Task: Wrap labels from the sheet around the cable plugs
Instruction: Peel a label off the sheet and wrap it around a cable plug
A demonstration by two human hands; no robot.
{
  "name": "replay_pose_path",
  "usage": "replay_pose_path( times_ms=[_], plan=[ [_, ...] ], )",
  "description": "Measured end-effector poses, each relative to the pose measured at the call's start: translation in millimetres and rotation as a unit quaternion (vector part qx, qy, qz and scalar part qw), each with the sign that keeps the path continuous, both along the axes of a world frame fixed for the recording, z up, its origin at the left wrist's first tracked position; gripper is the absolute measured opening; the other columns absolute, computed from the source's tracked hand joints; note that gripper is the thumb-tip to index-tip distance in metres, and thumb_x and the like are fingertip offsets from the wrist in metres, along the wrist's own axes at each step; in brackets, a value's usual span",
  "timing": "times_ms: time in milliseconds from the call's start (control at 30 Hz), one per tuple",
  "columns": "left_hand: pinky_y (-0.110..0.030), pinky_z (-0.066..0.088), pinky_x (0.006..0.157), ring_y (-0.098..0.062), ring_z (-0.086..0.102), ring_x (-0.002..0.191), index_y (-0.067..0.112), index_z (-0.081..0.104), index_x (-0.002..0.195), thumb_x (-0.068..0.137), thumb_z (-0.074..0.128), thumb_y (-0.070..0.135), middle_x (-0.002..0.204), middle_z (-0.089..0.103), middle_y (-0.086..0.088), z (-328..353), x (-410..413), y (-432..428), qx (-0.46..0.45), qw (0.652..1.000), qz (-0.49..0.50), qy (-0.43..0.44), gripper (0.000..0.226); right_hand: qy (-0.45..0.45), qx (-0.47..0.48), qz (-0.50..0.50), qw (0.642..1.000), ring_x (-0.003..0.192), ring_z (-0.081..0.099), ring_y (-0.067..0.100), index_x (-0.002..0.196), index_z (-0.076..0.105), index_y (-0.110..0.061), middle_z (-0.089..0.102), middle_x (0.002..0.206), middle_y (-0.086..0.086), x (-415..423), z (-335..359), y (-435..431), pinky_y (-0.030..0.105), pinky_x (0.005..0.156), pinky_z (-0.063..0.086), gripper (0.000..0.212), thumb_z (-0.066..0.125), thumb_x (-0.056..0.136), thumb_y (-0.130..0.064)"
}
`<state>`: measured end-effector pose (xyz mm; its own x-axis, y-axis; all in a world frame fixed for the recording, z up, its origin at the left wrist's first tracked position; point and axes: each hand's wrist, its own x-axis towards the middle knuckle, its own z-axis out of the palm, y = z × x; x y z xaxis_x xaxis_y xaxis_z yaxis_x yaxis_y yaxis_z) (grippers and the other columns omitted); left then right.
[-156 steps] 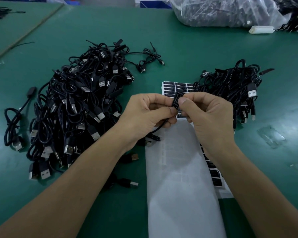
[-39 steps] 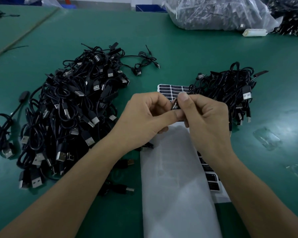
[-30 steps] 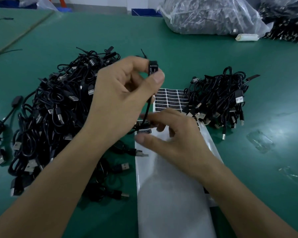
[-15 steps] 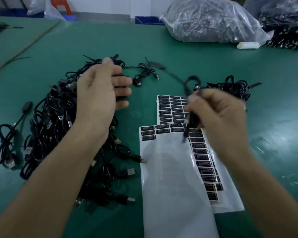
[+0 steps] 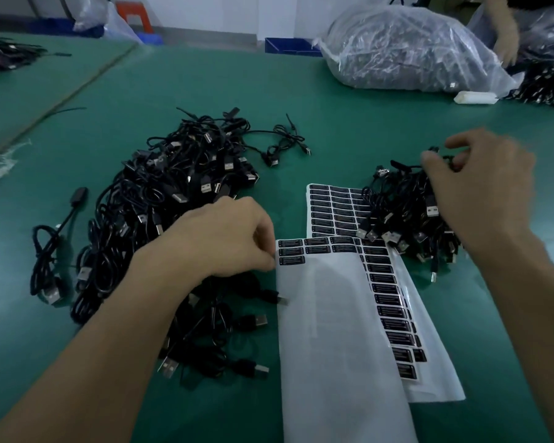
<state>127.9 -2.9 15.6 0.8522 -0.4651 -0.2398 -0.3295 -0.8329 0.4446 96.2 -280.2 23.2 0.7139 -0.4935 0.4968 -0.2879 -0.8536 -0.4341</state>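
Note:
Two label sheets overlap in the middle of the green table: the top label sheet is mostly bare white backing with black labels along its top and right side. My left hand has its fingers curled, fingertips at that sheet's left edge beside the lowest label; a pinch cannot be made out. A big pile of black USB cables lies left. My right hand, blurred, hovers over the smaller cable pile with fingers loosely spread and nothing held.
A clear plastic bag of cables lies at the far right, a white block beside it, and another person's hand reaches there. A single cable lies left of the big pile, and a small one behind it.
My right hand carried the labelled cable to the right pile and let it go. My left hand came down from the big pile to the sheet's left edge.

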Motion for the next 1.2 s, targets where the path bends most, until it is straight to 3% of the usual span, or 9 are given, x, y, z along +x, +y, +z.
replay_pose_path(
  times_ms=[133,233,300,433,600,833,1000,1133,1200],
  plan=[
    [-0.043,0.057,0.086,-0.017,0.067,0.089,0.039,0.062,0.074,0.089,0.068,0.017,0.094,0.067,0.01,-4.5,1.5,-1.8,-0.007,0.996,0.051,-0.072,0.027,-0.056,-0.02,0.028,0.998,0.108,0.051,0.029,0.116,0.068,-0.015,0.054,0.113,0.013,-14.4,-14.3,23.8,0.029,0.084,0.035,0.027,0.06,0.096,-0.032],
    [-0.043,0.056,0.086,-0.02,0.065,0.096,0.037,0.061,0.084,0.093,0.063,0.014,0.103,0.066,0.008,-7.7,3.3,-2.5,-0.024,0.981,0.107,-0.161,0.025,-0.097,-0.022,0.106,0.989,0.076,0.05,0.007,0.095,0.072,-0.015,0.056,0.079,-0.004,-20.9,-25.4,50.5,0.013,0.069,0.029,0.012,0.062,0.093,-0.021],
    [-0.044,0.05,0.095,-0.025,0.057,0.113,0.032,0.066,0.107,0.094,0.066,0.016,0.119,0.062,0.002,-11.3,4.5,-0.7,-0.005,0.957,0.127,-0.262,0.021,-0.099,-0.014,0.174,0.98,0.059,0.047,-0.002,0.083,0.07,-0.015,0.041,0.06,-0.021,-25.1,-37.6,67.7,0.004,0.064,0.031,0.011,0.064,0.091,-0.014],
    [-0.049,0.038,0.099,-0.034,0.049,0.122,0.017,0.058,0.132,0.093,0.068,0.032,0.13,0.056,-0.009,-17.3,8.7,2.6,0.106,0.914,0.187,-0.344,0.042,-0.037,0.041,0.251,0.966,0.05,0.047,0.006,0.084,0.071,-0.018,0.041,0.046,-0.016,-29.8,-71.1,78.5,0.027,0.051,0.042,0.01,0.066,0.091,-0.012],
    [-0.046,0.035,0.093,-0.03,0.053,0.11,0.021,0.062,0.12,0.094,0.062,0.049,0.115,0.058,-0.007,-24.8,10.6,3.4,0.166,0.9,0.207,-0.347,0.038,-0.022,0.057,0.286,0.956,0.045,0.043,0.012,0.084,0.068,-0.026,0.049,0.055,-0.02,-31.2,-83.3,73.1,0.024,0.047,0.034,0.012,0.059,0.091,-0.023],
    [-0.037,0.02,0.082,-0.025,0.055,0.09,0.028,0.063,0.092,0.101,0.053,0.043,0.091,0.059,0.007,-28.4,11.4,2.0,0.001,0.898,0.181,-0.401,0.02,-0.031,0.087,0.278,0.956,0.045,0.042,0.012,0.084,0.067,-0.029,0.051,0.055,-0.014,-29.2,-89.2,68.7,0.024,0.048,0.033,0.011,0.059,0.091,-0.025],
    [-0.037,0.036,0.076,-0.017,0.046,0.061,0.023,0.057,0.092,0.104,0.05,0.039,0.064,0.048,0.013,-23.6,9.1,-1.3,-0.14,0.878,0.174,-0.424,0.021,-0.031,0.088,0.28,0.955,0.046,0.043,0.012,0.083,0.067,-0.028,0.044,0.047,-0.015,-29.5,-88.3,69.0,0.028,0.047,0.037,0.012,0.059,0.091,-0.026],
    [-0.039,0.046,0.064,-0.023,0.055,0.063,0.008,0.056,0.096,0.107,0.046,0.03,0.069,0.06,-0.006,-12.1,5.3,-7.1,-0.295,0.829,0.127,-0.457,0.027,-0.042,0.073,0.272,0.959,0.048,0.047,0.009,0.085,0.07,-0.024,0.047,0.047,-0.016,-29.7,-87.1,69.8,0.023,0.049,0.034,0.011,0.06,0.091,-0.025],
    [-0.031,0.041,0.055,-0.017,0.05,0.058,0.002,0.054,0.093,0.107,0.047,0.02,0.069,0.058,-0.014,-6.7,0.8,-11.8,-0.362,0.813,0.08,-0.449,0.023,-0.053,0.084,0.268,0.958,0.047,0.047,0.007,0.094,0.071,-0.024,0.051,0.054,-0.021,-29.5,-86.8,70.0,0.023,0.049,0.035,0.011,0.061,0.091,-0.027]
  ],
)
